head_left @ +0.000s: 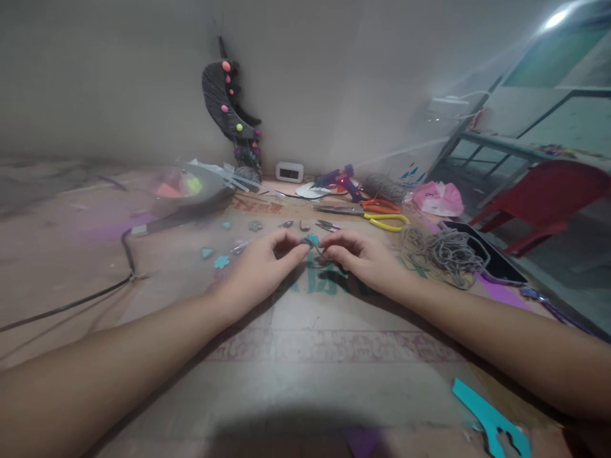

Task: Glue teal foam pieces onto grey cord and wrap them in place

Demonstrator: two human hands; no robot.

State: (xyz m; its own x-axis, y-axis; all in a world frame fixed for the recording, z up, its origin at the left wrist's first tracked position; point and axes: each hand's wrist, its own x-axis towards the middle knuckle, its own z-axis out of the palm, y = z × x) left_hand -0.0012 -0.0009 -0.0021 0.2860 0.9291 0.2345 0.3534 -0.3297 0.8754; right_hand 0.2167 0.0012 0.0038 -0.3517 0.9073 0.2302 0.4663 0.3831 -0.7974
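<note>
My left hand (279,252) pinches a small teal flower-shaped piece (312,240) with grey yarn wound about it. Close beside it, my right hand (356,254) has thumb and forefinger closed on the grey yarn (321,250) that comes off this piece. Both hands are just above the cardboard sheet (305,356). Left of my left hand lie a teal flower cutout (221,261), a smaller teal piece (207,253) and a grey flower (255,225). A loose tangle of grey yarn (446,254) rests to the right of my right hand.
Behind my hands are scissors with yellow and orange handles (384,218), a purple glue gun (346,182) and a white digital clock (289,172). A phone (501,257) lies under the yarn. A teal foam scrap (494,420) is front right; a black cable (71,310) runs left.
</note>
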